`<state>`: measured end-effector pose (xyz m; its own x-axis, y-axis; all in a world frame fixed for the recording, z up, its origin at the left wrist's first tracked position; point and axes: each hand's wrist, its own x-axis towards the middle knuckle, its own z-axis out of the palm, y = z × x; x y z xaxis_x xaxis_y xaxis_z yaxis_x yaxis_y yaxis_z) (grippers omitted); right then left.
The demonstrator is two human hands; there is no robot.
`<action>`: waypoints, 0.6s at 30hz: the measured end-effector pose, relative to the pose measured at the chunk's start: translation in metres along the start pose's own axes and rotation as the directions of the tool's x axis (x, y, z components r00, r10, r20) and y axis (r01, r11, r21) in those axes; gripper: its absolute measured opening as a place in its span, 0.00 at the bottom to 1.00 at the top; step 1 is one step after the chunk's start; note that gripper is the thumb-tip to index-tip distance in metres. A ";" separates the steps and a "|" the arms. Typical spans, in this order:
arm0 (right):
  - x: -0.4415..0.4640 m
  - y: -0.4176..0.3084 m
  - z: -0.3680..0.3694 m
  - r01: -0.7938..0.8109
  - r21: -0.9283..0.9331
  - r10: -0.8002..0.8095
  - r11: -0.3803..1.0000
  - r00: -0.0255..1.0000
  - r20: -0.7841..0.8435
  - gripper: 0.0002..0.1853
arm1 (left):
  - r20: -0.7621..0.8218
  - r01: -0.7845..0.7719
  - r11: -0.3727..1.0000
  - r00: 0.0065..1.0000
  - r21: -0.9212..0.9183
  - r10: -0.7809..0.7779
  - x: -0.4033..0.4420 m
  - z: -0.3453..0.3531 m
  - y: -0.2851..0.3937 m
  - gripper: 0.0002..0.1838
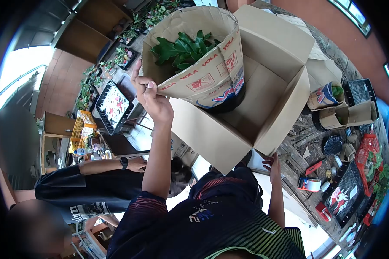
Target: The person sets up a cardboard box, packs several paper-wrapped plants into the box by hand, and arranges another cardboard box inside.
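Note:
A potted plant with lobed green leaves [183, 49] stands in a tall cardboard wrap [203, 80] printed "VOLA" in red. Its black pot base [231, 102] sits inside the open cardboard box [274, 82], tilted toward the left. My left hand [157, 101] pinches the lower left rim of the wrap, thumb on the near side. Low at the right, my right hand [272, 167] hangs below the box's near corner, beside the table edge, fingers apart and holding nothing that I can see.
On the wooden table [296, 151] at right lie a tape roll [314, 185], a black tray [343, 194], a red basket [368, 151] and smaller wrapped pots [326, 96]. A person in a black shirt [103, 187] is at left, near a tray on a stand [113, 105].

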<state>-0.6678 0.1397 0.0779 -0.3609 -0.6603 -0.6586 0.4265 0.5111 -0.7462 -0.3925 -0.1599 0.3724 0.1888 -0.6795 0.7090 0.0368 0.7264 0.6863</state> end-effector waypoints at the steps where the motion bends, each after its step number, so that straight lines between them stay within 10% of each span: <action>1: 0.000 -0.011 0.003 -0.020 -0.024 0.020 1.000 1.000 0.012 0.38 | 0.017 -0.007 1.000 1.000 0.017 0.007 0.000 -0.001 -0.002 0.09; 11: 0.005 -0.024 -0.006 -0.029 0.069 0.028 0.997 0.999 0.015 0.24 | 0.055 0.120 0.981 0.990 0.150 -0.129 0.004 -0.001 0.002 0.16; 17: 0.013 -0.028 -0.002 -0.039 0.055 0.036 0.998 0.998 0.048 0.22 | 0.036 0.295 0.955 0.955 0.005 -0.295 -0.020 -0.015 -0.011 0.42; 18: 0.026 -0.013 -0.004 0.159 -0.170 -0.178 0.973 0.978 -0.106 0.25 | 0.022 0.328 0.943 0.944 0.059 -0.330 -0.026 -0.027 -0.025 0.40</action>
<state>-0.6860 0.1177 0.0703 -0.5173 -0.6786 -0.5215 0.2165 0.4859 -0.8468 -0.3715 -0.1576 0.3324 0.1448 -0.8832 0.4461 0.0389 0.4556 0.8893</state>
